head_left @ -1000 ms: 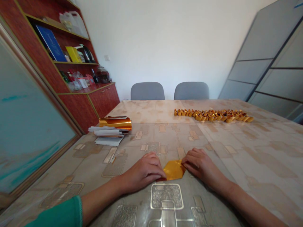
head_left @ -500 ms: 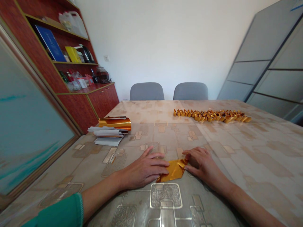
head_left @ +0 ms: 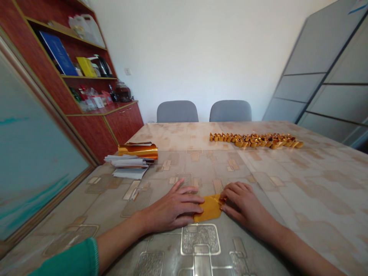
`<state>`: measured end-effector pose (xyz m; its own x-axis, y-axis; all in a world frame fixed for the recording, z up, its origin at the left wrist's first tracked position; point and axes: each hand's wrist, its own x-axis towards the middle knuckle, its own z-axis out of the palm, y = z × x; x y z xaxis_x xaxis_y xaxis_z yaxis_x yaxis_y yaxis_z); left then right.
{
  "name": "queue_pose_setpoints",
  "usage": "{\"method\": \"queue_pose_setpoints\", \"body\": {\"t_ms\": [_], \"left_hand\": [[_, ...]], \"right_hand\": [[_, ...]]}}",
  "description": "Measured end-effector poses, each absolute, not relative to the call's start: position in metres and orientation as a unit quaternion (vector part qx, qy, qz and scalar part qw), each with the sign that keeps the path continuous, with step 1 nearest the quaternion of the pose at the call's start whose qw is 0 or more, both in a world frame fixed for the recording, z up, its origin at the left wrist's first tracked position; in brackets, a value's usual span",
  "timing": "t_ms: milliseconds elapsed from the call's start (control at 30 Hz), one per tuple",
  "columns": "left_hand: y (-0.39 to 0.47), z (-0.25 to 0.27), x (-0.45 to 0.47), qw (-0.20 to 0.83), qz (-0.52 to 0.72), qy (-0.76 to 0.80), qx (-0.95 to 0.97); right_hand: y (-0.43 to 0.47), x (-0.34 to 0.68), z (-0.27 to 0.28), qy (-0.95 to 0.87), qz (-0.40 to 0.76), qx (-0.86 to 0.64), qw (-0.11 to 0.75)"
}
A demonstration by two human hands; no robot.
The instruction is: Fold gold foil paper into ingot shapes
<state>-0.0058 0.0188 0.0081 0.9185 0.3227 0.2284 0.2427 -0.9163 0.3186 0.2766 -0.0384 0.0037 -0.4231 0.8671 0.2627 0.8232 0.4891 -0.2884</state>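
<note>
A small folded sheet of gold foil paper lies flat on the patterned tablecloth, between my two hands. My left hand rests with its fingers spread, the fingertips pressing on the paper's left end. At the opposite end, my right hand has its fingers curled and the thumb and fingertips pinched on the paper's edge. That edge is partly hidden by the fingers.
Rows of folded gold foil pieces stand at the back right. A stack of white-backed sheets and curled gold foil sheets lie at the left. Two grey chairs stand behind the table; a red cabinet is on the left.
My right hand has shifted slightly left and its fingers have drawn in closer. The paper's right end, crinkled and raised before, now lies flatter. My left hand stays nearly in place.
</note>
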Motion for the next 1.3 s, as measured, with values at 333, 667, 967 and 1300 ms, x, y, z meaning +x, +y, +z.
{"method": "queue_pose_setpoints", "body": {"t_ms": [333, 667, 967, 1300], "left_hand": [[0.019, 0.012, -0.004, 0.167, 0.096, 0.153, 0.969], [0.018, 0.015, -0.004, 0.15, 0.102, 0.15, 0.972], [0.017, 0.014, -0.005, 0.161, 0.12, 0.151, 0.968], [0.019, 0.012, -0.006, 0.177, 0.1, 0.15, 0.968]], "right_hand": [[-0.018, 0.287, 0.025, -0.927, 0.03, -0.353, 0.123], [-0.019, 0.289, 0.019, -0.931, 0.067, -0.331, 0.137], [-0.009, 0.289, 0.026, -0.925, 0.129, -0.328, 0.139], [0.027, 0.28, 0.02, -0.912, 0.201, -0.326, 0.148]]}}
